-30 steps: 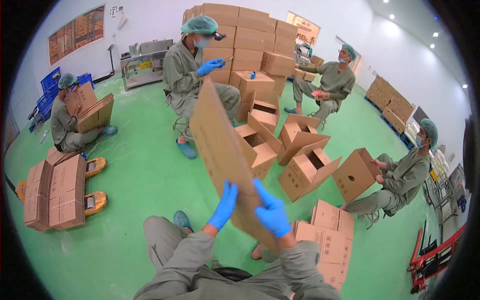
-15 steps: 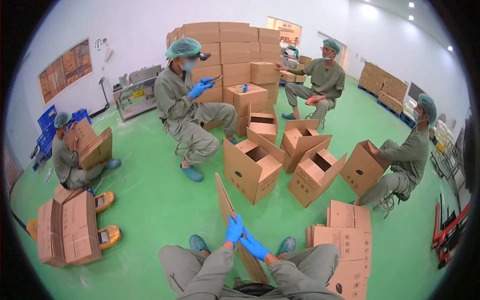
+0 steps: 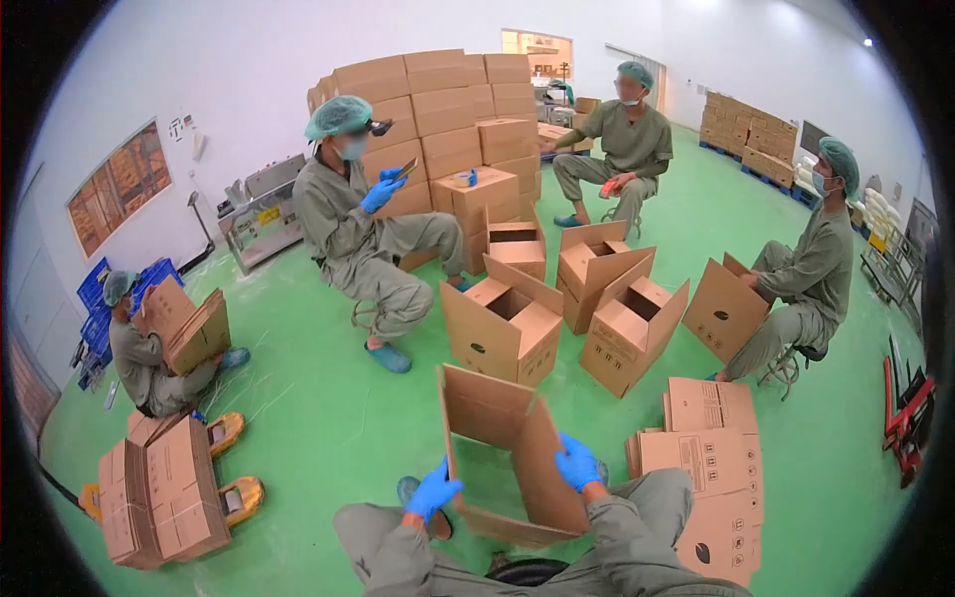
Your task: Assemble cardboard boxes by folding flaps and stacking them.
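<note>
Head view | carton (image 3: 542, 453) between the hands: flat board half a second ago, now a four-walled sleeve, floor (image 3: 298, 438) showing through | opening-out seems done, bottom apparently unclosed | left hand (image 3: 434, 493) and right hand (image 3: 577, 464) now apart, fingers grasping opposite walls | flat stack (image 3: 701, 458) to the right

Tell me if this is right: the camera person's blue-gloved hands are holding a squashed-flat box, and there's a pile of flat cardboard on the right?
Not quite: the box isn't flat. The head view shows it opened out, with green floor showing through. The blue-gloved left hand and right hand hold it, and the pile is on the right.
</note>
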`<act>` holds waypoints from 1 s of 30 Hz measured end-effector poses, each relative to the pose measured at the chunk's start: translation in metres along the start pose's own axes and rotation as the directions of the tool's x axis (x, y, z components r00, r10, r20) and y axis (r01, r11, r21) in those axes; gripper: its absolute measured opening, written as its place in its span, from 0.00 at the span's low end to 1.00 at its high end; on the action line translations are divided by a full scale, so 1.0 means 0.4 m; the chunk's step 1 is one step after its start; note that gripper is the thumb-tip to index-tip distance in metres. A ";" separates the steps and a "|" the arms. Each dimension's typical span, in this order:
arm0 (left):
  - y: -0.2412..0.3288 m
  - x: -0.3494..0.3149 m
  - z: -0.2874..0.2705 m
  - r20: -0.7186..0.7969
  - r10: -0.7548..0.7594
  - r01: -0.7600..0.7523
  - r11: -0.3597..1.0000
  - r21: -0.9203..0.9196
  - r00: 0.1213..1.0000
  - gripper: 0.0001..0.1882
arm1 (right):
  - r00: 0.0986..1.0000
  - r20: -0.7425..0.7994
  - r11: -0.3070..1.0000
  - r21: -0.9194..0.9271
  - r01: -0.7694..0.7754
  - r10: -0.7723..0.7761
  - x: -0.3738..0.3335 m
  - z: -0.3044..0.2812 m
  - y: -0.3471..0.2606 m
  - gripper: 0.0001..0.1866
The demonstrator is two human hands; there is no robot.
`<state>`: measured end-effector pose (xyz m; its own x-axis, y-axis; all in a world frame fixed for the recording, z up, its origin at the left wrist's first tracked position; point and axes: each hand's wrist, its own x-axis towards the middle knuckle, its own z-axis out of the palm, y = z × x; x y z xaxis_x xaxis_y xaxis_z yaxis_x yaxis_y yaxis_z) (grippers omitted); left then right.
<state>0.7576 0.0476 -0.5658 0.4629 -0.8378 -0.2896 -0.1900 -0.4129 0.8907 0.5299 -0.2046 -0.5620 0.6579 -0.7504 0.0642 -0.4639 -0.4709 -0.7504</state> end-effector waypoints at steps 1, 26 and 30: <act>0.013 -0.037 0.008 0.000 -0.001 0.001 1.000 0.005 1.000 0.41 | 0.995 -0.052 0.996 0.008 -0.089 0.089 0.030 -0.018 0.019 0.25; -0.129 0.243 0.365 -0.025 -0.033 0.039 0.569 0.821 0.999 0.39 | 0.998 0.039 0.942 -0.330 0.056 -0.046 0.160 0.044 -0.098 0.19; 0.214 0.267 0.255 0.062 0.010 -0.058 0.517 0.854 0.998 0.57 | 0.997 0.061 0.886 -0.460 0.060 -0.037 0.169 0.032 -0.045 0.13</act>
<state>0.7024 -0.1138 -0.5563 0.4063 -0.8623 -0.3022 -0.8647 -0.4698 0.1780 0.5903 -0.2409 -0.5527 0.7091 -0.7032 0.0517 -0.6441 -0.6759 -0.3583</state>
